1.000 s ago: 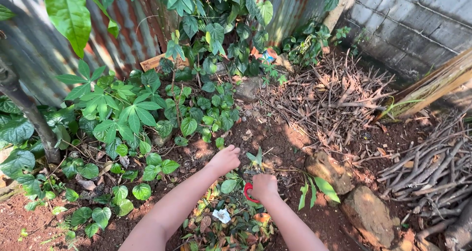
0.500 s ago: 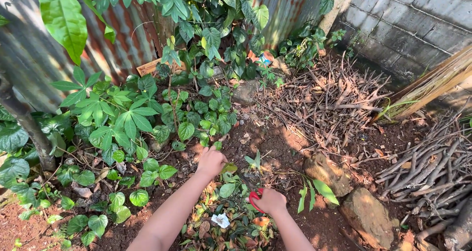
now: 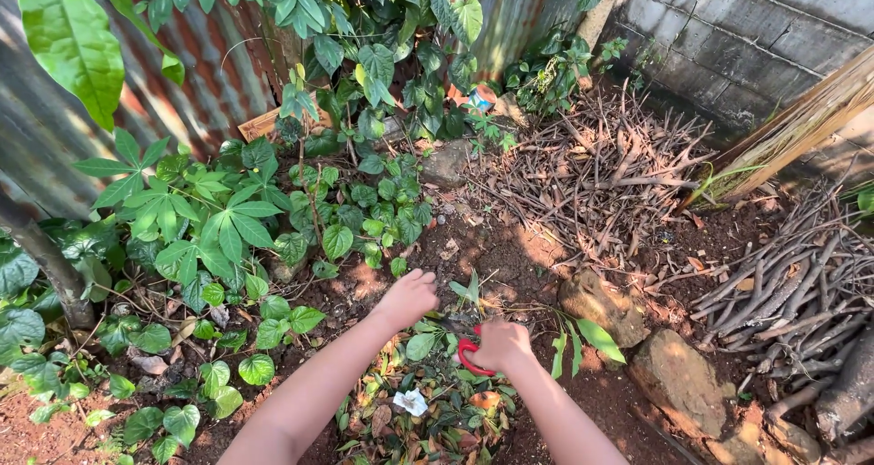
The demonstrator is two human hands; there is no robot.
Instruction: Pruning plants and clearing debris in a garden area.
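My right hand point(image 3: 499, 345) is closed around red-handled scissors point(image 3: 468, 357), low over red soil, with the blades hidden by leaves and the hand. My left hand point(image 3: 409, 297) reaches forward, fingers curled down into small green leaves just left of a small pointed-leaf seedling point(image 3: 470, 290). Whether it grips a stem is hidden. Below both hands lies a heap of cut leaves point(image 3: 428, 410) with one white flower point(image 3: 411, 400) on it.
Leafy vines and plants point(image 3: 228, 219) cover the left ground against a rusty corrugated metal fence point(image 3: 200, 74). A pile of dry twigs point(image 3: 601, 174) lies ahead right, thicker sticks point(image 3: 792, 292) at far right, stones point(image 3: 674, 379) near my right arm, a block wall point(image 3: 756, 37) behind.
The view has shifted slightly. My left hand pulled back a little toward me from the leaves. My right hand with the scissors moved slightly forward toward the seedling.
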